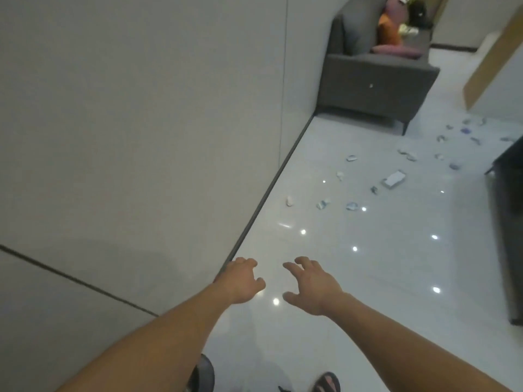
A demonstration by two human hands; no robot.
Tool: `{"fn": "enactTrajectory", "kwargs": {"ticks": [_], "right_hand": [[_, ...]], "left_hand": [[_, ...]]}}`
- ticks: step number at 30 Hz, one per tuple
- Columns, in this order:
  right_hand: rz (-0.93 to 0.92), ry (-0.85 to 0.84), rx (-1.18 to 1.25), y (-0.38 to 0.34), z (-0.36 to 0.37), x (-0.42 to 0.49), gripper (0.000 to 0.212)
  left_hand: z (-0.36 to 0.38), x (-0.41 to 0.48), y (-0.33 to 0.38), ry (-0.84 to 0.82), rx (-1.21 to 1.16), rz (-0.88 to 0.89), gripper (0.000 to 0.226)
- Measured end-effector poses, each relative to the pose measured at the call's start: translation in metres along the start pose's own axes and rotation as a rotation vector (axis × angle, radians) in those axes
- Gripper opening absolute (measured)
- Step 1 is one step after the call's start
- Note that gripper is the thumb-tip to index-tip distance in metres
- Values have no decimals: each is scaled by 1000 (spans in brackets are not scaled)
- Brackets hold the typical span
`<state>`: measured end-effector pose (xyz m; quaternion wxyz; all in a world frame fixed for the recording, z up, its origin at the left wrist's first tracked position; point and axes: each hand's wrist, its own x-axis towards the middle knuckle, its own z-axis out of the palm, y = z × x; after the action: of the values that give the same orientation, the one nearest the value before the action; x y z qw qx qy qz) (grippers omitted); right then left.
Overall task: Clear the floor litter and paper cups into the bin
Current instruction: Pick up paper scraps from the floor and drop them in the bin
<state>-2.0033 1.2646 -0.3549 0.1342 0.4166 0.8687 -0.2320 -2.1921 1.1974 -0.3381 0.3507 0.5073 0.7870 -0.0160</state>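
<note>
Both bare arms outstretched; left hand (242, 281) fingers loosely curled, apparently empty; right hand (312, 287) fingers spread, empty.

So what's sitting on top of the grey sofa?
On the grey sofa lie a pink cushion, an orange cushion and something black, too blurred to name. They cover the seat behind them.

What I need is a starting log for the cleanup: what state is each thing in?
left hand: empty, fingers loosely curled.
right hand: empty, fingers spread.
litter: scattered on the floor, untouched.
white box: lying flat among the litter.
sofa: cushions piled on it.
</note>
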Motion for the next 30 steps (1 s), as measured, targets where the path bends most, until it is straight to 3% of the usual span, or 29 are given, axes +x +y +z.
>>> {"fn": "enactTrajectory", "kwargs": {"ticks": [10,30], "right_hand": [[240,104,82,172,-77,-22,77],[462,196,107,342,-231,150,74]], "left_hand": [[-17,77,183,-38,57,171,67],[-126,338,363,-98,128,344,66]]}}
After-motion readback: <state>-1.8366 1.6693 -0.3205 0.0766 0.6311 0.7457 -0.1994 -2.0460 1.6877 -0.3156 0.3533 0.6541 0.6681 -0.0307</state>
